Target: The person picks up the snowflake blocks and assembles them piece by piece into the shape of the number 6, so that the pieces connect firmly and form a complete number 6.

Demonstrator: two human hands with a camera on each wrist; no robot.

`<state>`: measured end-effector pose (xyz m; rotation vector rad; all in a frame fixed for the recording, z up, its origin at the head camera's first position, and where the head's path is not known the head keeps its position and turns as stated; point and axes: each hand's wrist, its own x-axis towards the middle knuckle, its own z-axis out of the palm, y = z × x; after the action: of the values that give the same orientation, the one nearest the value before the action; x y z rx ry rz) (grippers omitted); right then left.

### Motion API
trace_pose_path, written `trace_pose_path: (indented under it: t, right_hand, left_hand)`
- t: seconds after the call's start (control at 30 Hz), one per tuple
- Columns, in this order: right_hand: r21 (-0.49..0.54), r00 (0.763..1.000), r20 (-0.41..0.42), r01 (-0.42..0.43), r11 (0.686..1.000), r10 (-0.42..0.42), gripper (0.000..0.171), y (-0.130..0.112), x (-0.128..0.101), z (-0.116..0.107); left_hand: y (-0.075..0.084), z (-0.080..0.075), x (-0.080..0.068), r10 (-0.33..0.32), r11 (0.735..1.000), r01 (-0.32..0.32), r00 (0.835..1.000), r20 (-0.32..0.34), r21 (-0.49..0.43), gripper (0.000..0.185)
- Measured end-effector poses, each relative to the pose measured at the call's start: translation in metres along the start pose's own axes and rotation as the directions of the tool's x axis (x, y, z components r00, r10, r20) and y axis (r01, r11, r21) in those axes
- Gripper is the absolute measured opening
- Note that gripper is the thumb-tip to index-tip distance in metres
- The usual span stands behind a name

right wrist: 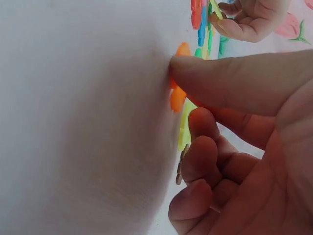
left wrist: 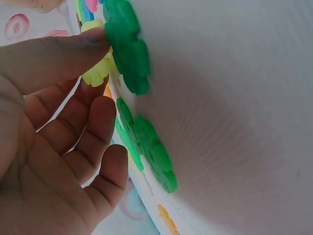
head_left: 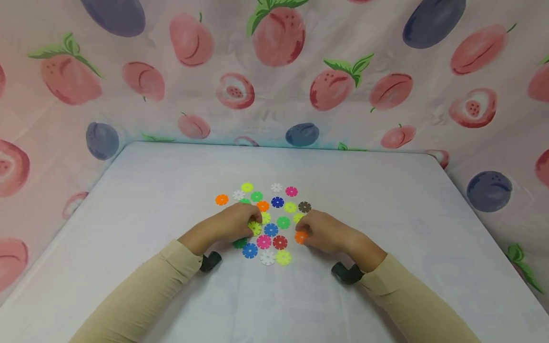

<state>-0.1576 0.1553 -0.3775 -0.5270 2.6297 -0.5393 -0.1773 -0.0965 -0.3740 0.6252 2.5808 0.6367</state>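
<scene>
My left hand pinches a yellow notched plastic disc between thumb and fingers, tilted up from the table. Close beneath that hand lie dark green discs, partly hidden by it in the head view. My right hand has thumb and index finger at the edges of an orange notched disc, gripping it at table level. A brown disc and a partly covered yellow disc lie just beyond the right hand. Between the hands are a light green disc, a blue disc and a red disc.
Several more discs lie flat around the hands, among them a pink disc, a white disc and another orange disc at the left. A white cloth covers the table. Behind it hangs a fruit-patterned curtain.
</scene>
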Motion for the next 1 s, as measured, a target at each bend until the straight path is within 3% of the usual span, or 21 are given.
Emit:
trace_pose_path:
  t: [0.4, 0.57, 1.0]
  right_hand:
    - [0.045, 0.999, 0.045, -0.019, 0.999, 0.017, 0.023, 0.002, -0.002, -0.004]
    - [0.076, 1.0, -0.023, -0.005, 0.997, 0.007, 0.014, 0.003, -0.005, -0.003]
    - [0.17, 0.97, -0.2, 0.171, 0.97, -0.136, 0.011, -0.006, -0.012, -0.01]
  left_hand:
    - [-0.002, 0.001, 0.0, -0.009, 0.999, 0.009, 1.0, 0.005, -0.031, 0.024]
    - [-0.004, -0.001, -0.004, -0.01, 0.996, 0.01, 1.0, 0.001, -0.094, 0.016]
    - [0.009, -0.011, -0.011, 0.033, 0.969, -0.036, 0.999, -0.016, -0.243, 0.016]
